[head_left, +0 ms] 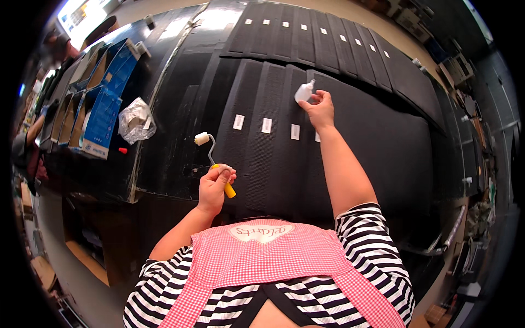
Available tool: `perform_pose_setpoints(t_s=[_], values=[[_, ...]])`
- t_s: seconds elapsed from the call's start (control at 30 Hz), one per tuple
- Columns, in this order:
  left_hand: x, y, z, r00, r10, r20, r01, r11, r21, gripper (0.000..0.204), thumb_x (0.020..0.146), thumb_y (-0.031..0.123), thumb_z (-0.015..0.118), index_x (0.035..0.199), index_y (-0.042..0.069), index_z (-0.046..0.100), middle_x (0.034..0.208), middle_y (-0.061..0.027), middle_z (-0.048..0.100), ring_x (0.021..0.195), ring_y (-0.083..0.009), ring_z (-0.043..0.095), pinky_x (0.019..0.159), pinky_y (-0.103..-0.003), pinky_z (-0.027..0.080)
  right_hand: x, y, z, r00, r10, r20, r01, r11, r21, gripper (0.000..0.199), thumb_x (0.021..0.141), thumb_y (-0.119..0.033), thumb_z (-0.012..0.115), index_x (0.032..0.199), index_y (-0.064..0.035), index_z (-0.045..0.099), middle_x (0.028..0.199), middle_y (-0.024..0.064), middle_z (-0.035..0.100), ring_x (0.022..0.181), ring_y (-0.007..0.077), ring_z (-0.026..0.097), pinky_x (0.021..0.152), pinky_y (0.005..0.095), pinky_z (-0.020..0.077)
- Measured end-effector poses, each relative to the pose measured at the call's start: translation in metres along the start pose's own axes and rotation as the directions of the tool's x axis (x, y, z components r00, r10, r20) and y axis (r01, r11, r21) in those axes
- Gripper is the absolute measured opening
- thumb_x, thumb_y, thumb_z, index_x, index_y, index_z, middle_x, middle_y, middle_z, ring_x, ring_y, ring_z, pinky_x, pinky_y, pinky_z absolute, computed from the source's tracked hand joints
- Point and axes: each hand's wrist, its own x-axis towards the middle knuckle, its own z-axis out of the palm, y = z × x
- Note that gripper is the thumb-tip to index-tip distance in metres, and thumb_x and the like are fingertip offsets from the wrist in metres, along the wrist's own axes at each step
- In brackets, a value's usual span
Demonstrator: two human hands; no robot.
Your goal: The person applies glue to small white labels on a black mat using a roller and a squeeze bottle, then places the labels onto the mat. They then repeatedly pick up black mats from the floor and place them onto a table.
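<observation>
My left hand (pixel 214 186) is closed round the yellow handle of a small paint roller (pixel 203 139), whose white roller head points away from me. Farther out, my right hand (pixel 320 109) grips a small white squeeze bottle (pixel 304 92) with a narrow nozzle, tilted a little. The bottle is over a row of overlapping black ribbed panels (pixel 350 147) on the table. White labels (pixel 266 126) sit on the panels in a line, one of them partly covered by my right wrist.
A second row of labelled black panels (pixel 328 41) lies behind. To the left stand blue cardboard boxes (pixel 106 109), a clear plastic bag (pixel 136 120) and a small red cap (pixel 123 150) on the black table (pixel 175 126). Another person's arm (pixel 35 128) shows at the far left.
</observation>
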Motion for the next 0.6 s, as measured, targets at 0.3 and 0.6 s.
perform_pose_setpoints(t_s=[0.3,0.6], values=[[-0.042,0.015,-0.063,0.97,0.086,-0.228,-0.074,0.996,0.058,0.018,0.094,0.014,0.059,0.092,-0.002,0.066,0.103,-0.0054,0.058,0.079,-0.0094,0.053,0.075,-0.024,0.046,-0.001,-0.023,0.09,0.991,-0.133,0.033,0.129,0.987,0.091,0.026,0.073,-0.014,0.073,0.094,-0.0047,0.06,0.084,0.0055,0.067,0.076,0.0156,0.064,0.071,0.0307,0.0502],[-0.012,0.054,-0.153,0.925,0.224,-0.308,-0.063,0.887,0.458,0.015,0.09,0.01,0.061,0.085,-0.002,0.068,0.106,-0.0055,0.055,0.082,-0.0077,0.05,0.069,-0.021,0.041,-0.133,-0.144,0.25,0.731,-0.264,0.63,0.182,0.964,0.193,0.031,0.072,-0.016,0.071,0.099,-0.0054,0.058,0.08,0.0085,0.064,0.074,0.0199,0.063,0.071,0.0318,0.0493]])
